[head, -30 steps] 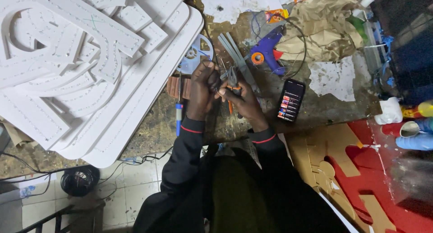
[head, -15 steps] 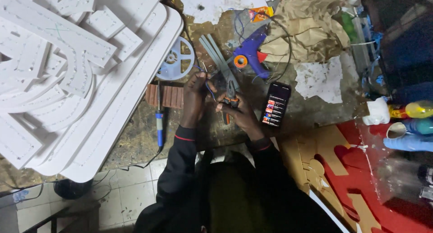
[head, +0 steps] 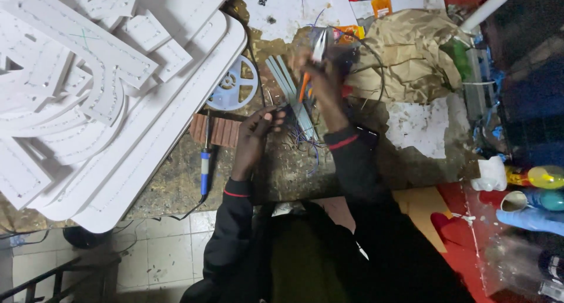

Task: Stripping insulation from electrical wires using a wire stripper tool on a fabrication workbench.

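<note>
My left hand (head: 257, 134) rests on the stained workbench (head: 176, 174), its fingertips pinched on thin blue and dark wires (head: 302, 141). My right hand (head: 322, 83) is raised further back, over the spot where a blue glue gun (head: 343, 51) lies. It is closed round a blurred tool with an orange handle (head: 303, 87) and a shiny metal tip. Motion blur hides the exact grip. Several grey metal strips (head: 286, 80) lie between the hands.
White cut-out boards (head: 88, 91) are stacked at the left. A white strip reel (head: 232, 83), a blue-handled soldering iron (head: 204, 171) and a ribbed brown block (head: 218, 130) lie near my left hand. Crumpled brown paper (head: 405, 50) sits behind, with bottles (head: 546, 177) and red board (head: 470, 238) at right.
My hands, working close together before, have separated. The right hand has moved away from me toward the glue gun with the tool, while the left stays low on the wires.
</note>
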